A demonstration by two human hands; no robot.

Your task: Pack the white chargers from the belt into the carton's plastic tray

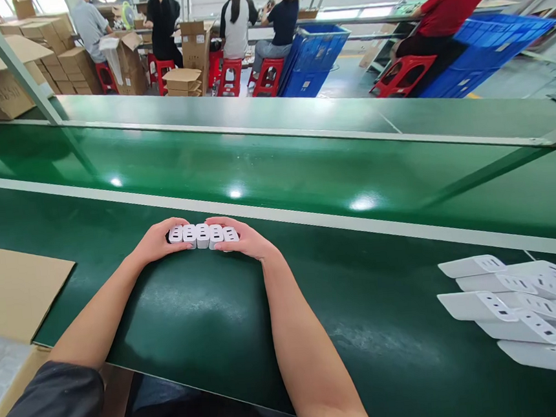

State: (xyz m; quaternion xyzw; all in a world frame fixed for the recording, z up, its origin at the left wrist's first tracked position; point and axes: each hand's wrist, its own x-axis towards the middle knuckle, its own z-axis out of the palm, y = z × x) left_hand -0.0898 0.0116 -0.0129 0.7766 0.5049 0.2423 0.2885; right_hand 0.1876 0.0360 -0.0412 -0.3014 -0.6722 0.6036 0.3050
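Observation:
A short row of several white charger-like blocks [202, 236] with dark port slots on their upper faces stands on the green work surface [189, 300]. My left hand [159, 240] grips the row's left end, thumb in front and fingers behind. Around the right end, my right hand [247, 238] is closed in the same way. The blocks sit side by side, touching one another, between my two palms. Parts of the end blocks are hidden by my fingers.
More white blocks [524, 304] lie stacked at the right. A cardboard sheet [17, 290] rests at the left edge, over an open box. Beyond a pale rail [308, 215] runs a shiny green belt [274, 163]. Several people sit on red stools near blue crates [313, 56].

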